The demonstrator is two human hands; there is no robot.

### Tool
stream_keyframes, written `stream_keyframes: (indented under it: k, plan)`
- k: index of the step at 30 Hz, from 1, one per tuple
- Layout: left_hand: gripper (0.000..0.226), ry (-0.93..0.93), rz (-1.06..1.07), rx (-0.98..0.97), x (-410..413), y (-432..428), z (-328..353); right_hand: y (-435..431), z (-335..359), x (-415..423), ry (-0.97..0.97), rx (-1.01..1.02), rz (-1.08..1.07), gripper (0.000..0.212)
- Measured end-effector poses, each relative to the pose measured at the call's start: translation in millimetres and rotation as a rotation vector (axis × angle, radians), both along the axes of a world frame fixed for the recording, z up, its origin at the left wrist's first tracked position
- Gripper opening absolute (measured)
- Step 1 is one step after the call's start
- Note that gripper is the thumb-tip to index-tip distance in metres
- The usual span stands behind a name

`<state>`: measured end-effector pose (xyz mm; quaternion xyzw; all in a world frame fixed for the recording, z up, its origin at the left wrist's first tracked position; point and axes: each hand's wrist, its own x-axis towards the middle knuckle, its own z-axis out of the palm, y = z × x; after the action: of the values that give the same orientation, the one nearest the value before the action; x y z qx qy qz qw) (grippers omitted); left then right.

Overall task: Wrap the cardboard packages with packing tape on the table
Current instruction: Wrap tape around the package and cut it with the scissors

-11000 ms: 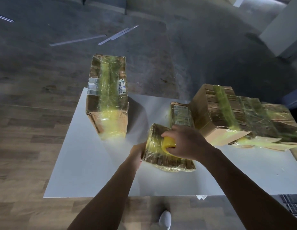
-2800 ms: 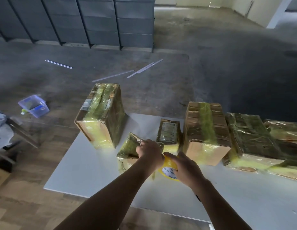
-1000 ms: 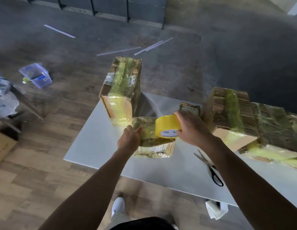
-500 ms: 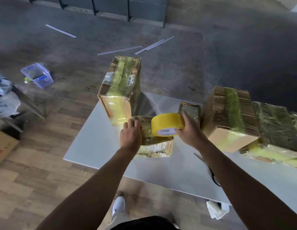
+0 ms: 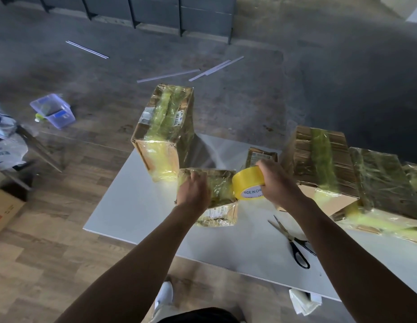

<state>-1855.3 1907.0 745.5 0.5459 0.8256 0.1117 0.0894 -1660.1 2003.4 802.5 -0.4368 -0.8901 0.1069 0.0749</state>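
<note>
On the white desk [image 5: 137, 206], wrapped boxes [image 5: 165, 127] stand at the far side, probably to leave working room. The package [image 5: 220, 197] sits nearer the front. The left hand [image 5: 193, 192] grips its left end to steady it, and the right hand [image 5: 275, 183] clasps the tape roll [image 5: 246, 180] against its right end, with scissors [image 5: 291, 238] close by.

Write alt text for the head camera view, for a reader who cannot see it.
A person's left hand holds a small taped package on a white table while the right hand grips a yellow tape roll at its right end. Scissors lie nearby on the table; larger taped boxes stand behind.
</note>
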Motion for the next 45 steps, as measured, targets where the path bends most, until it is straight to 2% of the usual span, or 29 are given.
stream_keyframes:
  k: [4, 7, 11, 13, 16, 18, 21, 24, 28, 31, 35, 39, 41, 45]
  plan:
    - [0.048, -0.052, 0.048, -0.020, 5.0, 3.6, -3.0, 0.7, -3.2, 3.2, 0.022, -0.034, 0.034, 0.043]
    - [0.051, 0.049, 0.017, -0.020, 1.9, 1.1, -9.0, 5.6, 0.0, 8.8, 0.007, 0.013, 0.059, 0.039]
    - [0.052, 0.077, 0.013, -0.033, 1.0, 0.4, -9.4, 18.6, 10.2, 22.1, -0.183, 0.152, 0.065, 0.036]
    - [0.052, 0.052, 0.016, -0.090, 1.4, 4.6, -4.2, 21.7, 8.1, 25.3, -0.285, 0.156, 0.090, 0.035]
    - [0.039, -0.049, -0.062, -0.078, 8.1, 13.0, 4.8, 25.1, -15.8, 22.5, -0.369, 0.163, 0.121, 0.064]
    - [0.028, -0.029, -0.162, -0.073, 20.4, 15.8, 7.8, 23.3, -34.9, 19.9, -0.369, 0.144, 0.073, 0.064]
    - [0.034, -0.003, -0.161, -0.096, 34.3, 20.6, 7.9, 12.6, -47.5, 11.8, -0.404, 0.075, 0.048, 0.061]
    - [0.058, -0.021, -0.069, -0.186, 42.2, 27.0, 13.4, 8.4, -53.4, 7.3, -0.349, 0.042, 0.007, 0.053]
    - [0.083, 0.086, 0.014, -0.327, 57.9, 39.4, 13.7, 10.4, -60.6, 8.7, -0.270, 0.007, -0.017, 0.053]
    - [0.084, 0.094, 0.058, -0.368, 60.3, 46.3, 14.3, 9.0, -65.7, 12.0, -0.246, -0.014, -0.009, 0.056]
    - [0.084, 0.071, 0.005, -0.416, 48.2, 42.7, 16.3, -2.3, -73.2, 20.1, -0.136, -0.106, 0.048, 0.059]
    - [0.075, 0.041, -0.019, -0.347, 33.3, 23.2, 12.5, -28.3, -72.5, 20.3, -0.063, -0.118, 0.116, 0.057]
    - [0.075, 0.057, -0.028, -0.331, 33.3, 15.7, 10.4, -37.5, -75.4, 21.4, -0.011, -0.195, 0.128, 0.055]
    - [0.091, 0.090, -0.035, -0.342, 32.3, 12.0, 8.5, -42.9, -86.8, 33.4, 0.076, -0.402, 0.116, 0.060]
